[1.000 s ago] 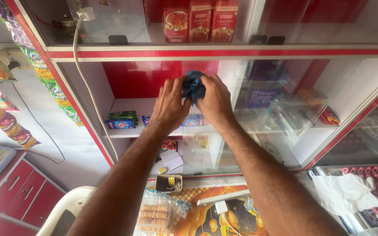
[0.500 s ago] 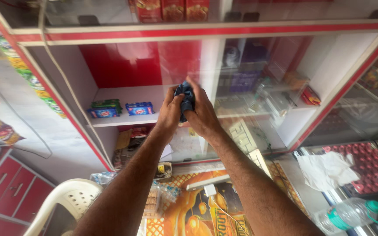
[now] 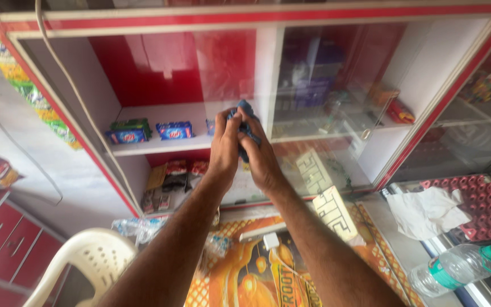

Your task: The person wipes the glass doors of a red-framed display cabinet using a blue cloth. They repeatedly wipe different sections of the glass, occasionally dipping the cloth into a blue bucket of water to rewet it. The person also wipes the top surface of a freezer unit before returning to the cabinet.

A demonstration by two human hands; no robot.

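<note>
Centrally, one dark blue cloth: bunched into a wad at middle of frame, in front of the glass door of a red-and-white display cabinet. Judged soft, light and limp; it should crumple to any grip, carries no risk of breakage, and is best taken by the bulk of the wad rather than a loose corner.

Left hand: fingers curled and pressed against the cloth's left side. Right hand: fingers closed over the cloth from the right; both hands pinch it between them.

Surroundings: blue packets on the white shelf, left of centre; white plastic chair, lower left; crumpled white paper and clear water bottle with a green cap, lower right.
</note>
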